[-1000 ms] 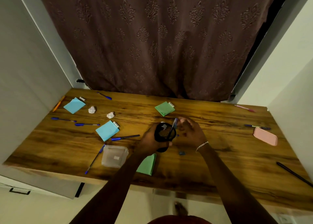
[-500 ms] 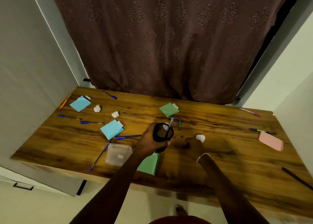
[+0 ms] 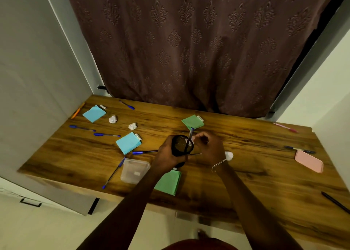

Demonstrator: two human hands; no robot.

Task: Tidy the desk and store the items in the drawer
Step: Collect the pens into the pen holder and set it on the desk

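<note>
Nearest, the left hand (image 3: 167, 156) wraps the black mesh pen cup (image 3: 182, 145), held just above the tabletop (image 3: 246, 183). The cup looks light and rigid, and its wall offers a sure grip. A blue pen (image 3: 190, 136) stands in it, long axis tilted, cap end up and away. The right hand (image 3: 208, 148) is curled beside the rim; what it pinches I cannot tell. Farther off lie loose pens, light and slippery, best taken mid-barrel.

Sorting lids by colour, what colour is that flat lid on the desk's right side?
Pale pink lid, seen in the head view.
</note>
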